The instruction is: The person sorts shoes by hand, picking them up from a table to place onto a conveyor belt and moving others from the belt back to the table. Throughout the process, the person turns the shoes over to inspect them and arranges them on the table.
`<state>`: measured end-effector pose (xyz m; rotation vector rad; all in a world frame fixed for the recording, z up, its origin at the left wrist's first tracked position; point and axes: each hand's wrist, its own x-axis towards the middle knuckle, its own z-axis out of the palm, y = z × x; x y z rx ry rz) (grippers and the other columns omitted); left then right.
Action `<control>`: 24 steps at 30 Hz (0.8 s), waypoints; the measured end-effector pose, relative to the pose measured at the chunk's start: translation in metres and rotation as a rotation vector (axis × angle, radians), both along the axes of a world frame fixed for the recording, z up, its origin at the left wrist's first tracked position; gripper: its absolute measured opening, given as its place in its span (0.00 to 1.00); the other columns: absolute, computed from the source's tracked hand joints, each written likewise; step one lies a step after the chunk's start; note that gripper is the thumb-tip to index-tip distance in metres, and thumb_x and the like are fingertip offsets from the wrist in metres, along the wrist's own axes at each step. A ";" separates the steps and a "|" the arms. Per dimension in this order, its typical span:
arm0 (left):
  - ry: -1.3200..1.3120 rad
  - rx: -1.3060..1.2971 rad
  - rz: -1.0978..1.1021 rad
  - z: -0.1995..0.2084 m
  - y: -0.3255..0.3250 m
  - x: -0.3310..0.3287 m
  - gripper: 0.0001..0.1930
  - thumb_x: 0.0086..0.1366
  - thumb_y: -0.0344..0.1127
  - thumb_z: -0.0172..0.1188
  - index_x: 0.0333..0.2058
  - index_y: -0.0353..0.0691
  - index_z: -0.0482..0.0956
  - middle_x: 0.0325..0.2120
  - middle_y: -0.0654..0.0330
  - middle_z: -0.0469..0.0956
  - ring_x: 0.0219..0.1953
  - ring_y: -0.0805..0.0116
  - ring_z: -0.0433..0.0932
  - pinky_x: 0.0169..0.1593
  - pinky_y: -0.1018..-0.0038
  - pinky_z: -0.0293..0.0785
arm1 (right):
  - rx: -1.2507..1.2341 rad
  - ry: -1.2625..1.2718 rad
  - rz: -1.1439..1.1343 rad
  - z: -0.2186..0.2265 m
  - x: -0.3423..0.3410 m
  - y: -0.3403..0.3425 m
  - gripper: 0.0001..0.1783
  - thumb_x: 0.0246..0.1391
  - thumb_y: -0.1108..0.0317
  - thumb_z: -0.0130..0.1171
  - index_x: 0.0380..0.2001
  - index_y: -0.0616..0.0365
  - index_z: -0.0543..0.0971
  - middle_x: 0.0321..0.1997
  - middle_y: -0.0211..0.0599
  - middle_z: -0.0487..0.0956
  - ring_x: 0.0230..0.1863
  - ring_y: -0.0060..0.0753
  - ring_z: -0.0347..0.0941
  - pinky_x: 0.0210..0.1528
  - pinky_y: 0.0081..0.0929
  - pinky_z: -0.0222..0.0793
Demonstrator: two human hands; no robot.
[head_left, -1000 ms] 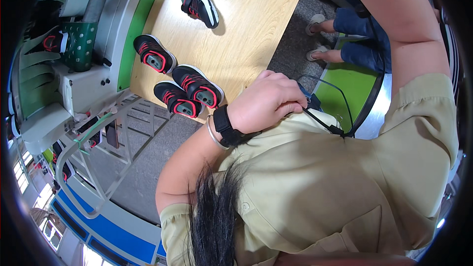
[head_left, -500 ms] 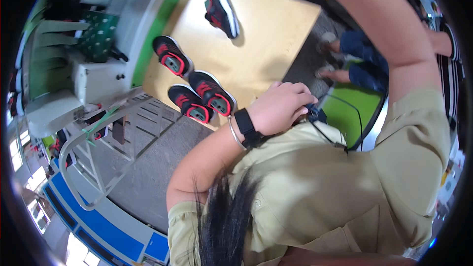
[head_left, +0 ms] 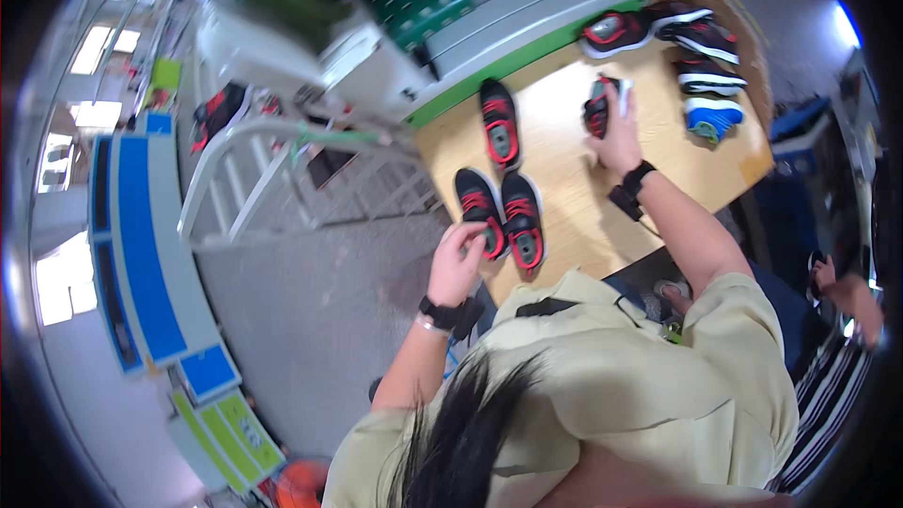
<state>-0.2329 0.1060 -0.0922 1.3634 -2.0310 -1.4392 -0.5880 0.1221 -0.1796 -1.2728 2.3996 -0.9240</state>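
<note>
My right hand (head_left: 618, 136) grips a black and red sneaker (head_left: 595, 113) standing on the wooden tabletop (head_left: 564, 179); its fingers lie over the pale sole side and hide part of it. Near the table's left edge, my left hand (head_left: 457, 261) has half-bent fingers, apart from the thumb, at the heel of a black sneaker (head_left: 475, 193) with red laces. Whether they touch it, I cannot tell. A matching sneaker (head_left: 523, 216) lies right beside that one, and a third sneaker (head_left: 499, 118) sits farther back.
At the table's far right stand several more sneakers, among them a blue one (head_left: 712, 118) and a black-red one (head_left: 616, 33). A green-edged machine (head_left: 527, 52) borders the far side. A white metal rack (head_left: 254, 169) is at the left; a person in striped clothing (head_left: 832, 395) is at the right.
The view has swung round, so the table now appears farther right. My left hand has moved from in front of my body to the paired sneakers. My right hand now holds the lone sneaker.
</note>
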 end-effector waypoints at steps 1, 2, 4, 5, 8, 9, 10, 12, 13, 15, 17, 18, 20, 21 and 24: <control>-0.026 -0.103 -0.048 0.004 -0.004 -0.003 0.12 0.66 0.30 0.59 0.47 0.35 0.79 0.41 0.56 0.78 0.46 0.65 0.78 0.51 0.74 0.72 | -0.022 0.163 -0.003 -0.016 -0.012 0.000 0.60 0.38 0.69 0.72 0.72 0.51 0.48 0.72 0.68 0.48 0.73 0.69 0.46 0.72 0.47 0.53; 0.029 -0.111 -0.017 0.001 -0.005 -0.004 0.11 0.65 0.30 0.59 0.46 0.36 0.80 0.41 0.56 0.78 0.46 0.63 0.77 0.51 0.72 0.72 | -0.074 0.136 0.006 -0.017 -0.018 0.007 0.57 0.38 0.71 0.70 0.71 0.53 0.49 0.70 0.68 0.52 0.71 0.69 0.49 0.71 0.46 0.54; 0.033 -0.104 0.001 0.004 -0.011 -0.009 0.11 0.64 0.29 0.60 0.44 0.35 0.80 0.41 0.54 0.78 0.46 0.60 0.77 0.51 0.71 0.72 | -0.075 -0.026 0.026 -0.007 -0.036 0.038 0.54 0.38 0.73 0.67 0.69 0.55 0.52 0.66 0.64 0.59 0.68 0.65 0.55 0.69 0.43 0.56; 0.020 -0.120 0.002 0.003 -0.015 -0.013 0.12 0.62 0.28 0.62 0.44 0.34 0.79 0.41 0.52 0.78 0.46 0.58 0.78 0.51 0.72 0.72 | -0.030 -0.157 0.039 0.001 -0.045 0.050 0.53 0.38 0.73 0.67 0.68 0.57 0.53 0.63 0.62 0.62 0.66 0.61 0.58 0.68 0.41 0.57; 0.068 -0.291 -0.095 0.001 -0.028 -0.031 0.23 0.56 0.32 0.67 0.52 0.37 0.77 0.49 0.49 0.76 0.55 0.52 0.74 0.57 0.68 0.69 | 0.047 -0.755 0.303 0.072 -0.036 0.063 0.45 0.40 0.74 0.66 0.64 0.57 0.61 0.60 0.42 0.68 0.64 0.37 0.65 0.65 0.29 0.60; -0.076 -0.464 -0.217 0.011 -0.032 -0.048 0.42 0.48 0.41 0.75 0.63 0.44 0.67 0.63 0.46 0.65 0.65 0.47 0.64 0.66 0.58 0.59 | 0.090 -0.912 0.428 0.089 -0.038 0.067 0.42 0.41 0.74 0.66 0.63 0.57 0.64 0.60 0.38 0.69 0.65 0.33 0.65 0.66 0.29 0.60; -0.073 -0.558 -0.371 0.030 -0.037 -0.067 0.52 0.43 0.43 0.78 0.67 0.47 0.61 0.69 0.46 0.55 0.69 0.41 0.55 0.68 0.51 0.53 | 0.057 -0.967 0.486 0.103 -0.035 0.069 0.39 0.41 0.74 0.66 0.61 0.58 0.67 0.59 0.34 0.71 0.64 0.28 0.65 0.68 0.29 0.58; -0.019 -0.699 -0.592 0.043 -0.046 -0.090 0.55 0.41 0.42 0.77 0.69 0.48 0.58 0.69 0.44 0.53 0.70 0.40 0.52 0.68 0.51 0.52 | 0.125 -1.121 0.633 0.134 -0.019 0.055 0.42 0.43 0.72 0.67 0.64 0.56 0.64 0.62 0.39 0.71 0.66 0.31 0.64 0.69 0.31 0.56; 0.012 -0.708 -0.673 0.054 -0.047 -0.100 0.54 0.42 0.41 0.76 0.69 0.46 0.57 0.68 0.43 0.56 0.69 0.41 0.55 0.68 0.53 0.54 | 0.179 -1.197 0.690 0.142 -0.010 0.047 0.43 0.44 0.72 0.67 0.65 0.56 0.64 0.63 0.41 0.71 0.66 0.32 0.64 0.69 0.32 0.56; 0.225 -0.203 -0.808 0.047 -0.050 -0.105 0.53 0.44 0.36 0.73 0.69 0.42 0.55 0.64 0.41 0.63 0.66 0.44 0.64 0.67 0.61 0.59 | 0.093 -1.258 0.622 0.138 0.006 0.032 0.32 0.58 0.63 0.58 0.65 0.56 0.64 0.62 0.45 0.72 0.65 0.35 0.67 0.67 0.33 0.60; 0.315 0.304 -0.483 0.053 -0.043 -0.086 0.48 0.50 0.31 0.69 0.69 0.37 0.54 0.60 0.49 0.69 0.62 0.63 0.69 0.66 0.68 0.60 | 0.116 -1.531 0.417 0.117 0.012 0.012 0.24 0.67 0.55 0.50 0.60 0.57 0.69 0.61 0.44 0.74 0.60 0.34 0.72 0.65 0.33 0.62; 0.310 0.304 -0.423 0.052 -0.045 -0.071 0.47 0.51 0.30 0.70 0.69 0.37 0.56 0.60 0.52 0.69 0.62 0.65 0.68 0.66 0.69 0.60 | 0.234 -1.604 0.375 0.105 0.017 -0.001 0.24 0.70 0.49 0.45 0.54 0.58 0.73 0.56 0.44 0.77 0.56 0.32 0.74 0.60 0.31 0.67; 0.333 0.393 -0.284 0.044 -0.049 -0.035 0.45 0.53 0.30 0.70 0.68 0.37 0.58 0.61 0.55 0.68 0.62 0.68 0.67 0.67 0.69 0.59 | 0.104 -1.303 0.316 0.060 0.036 -0.031 0.27 0.67 0.46 0.48 0.54 0.59 0.72 0.50 0.44 0.79 0.52 0.30 0.75 0.55 0.32 0.70; 0.362 0.478 -0.196 0.042 -0.050 -0.020 0.44 0.53 0.30 0.71 0.68 0.37 0.59 0.62 0.56 0.67 0.62 0.67 0.66 0.67 0.68 0.58 | 0.032 -1.230 0.248 0.047 0.050 -0.048 0.29 0.66 0.46 0.50 0.56 0.60 0.70 0.48 0.45 0.80 0.52 0.30 0.75 0.54 0.34 0.70; 0.563 0.567 0.061 0.068 -0.055 -0.003 0.49 0.53 0.28 0.71 0.70 0.40 0.50 0.64 0.58 0.62 0.66 0.65 0.62 0.69 0.67 0.55 | 0.152 -0.454 0.414 -0.002 0.090 -0.083 0.57 0.48 0.44 0.71 0.69 0.61 0.51 0.61 0.69 0.63 0.63 0.61 0.64 0.64 0.49 0.63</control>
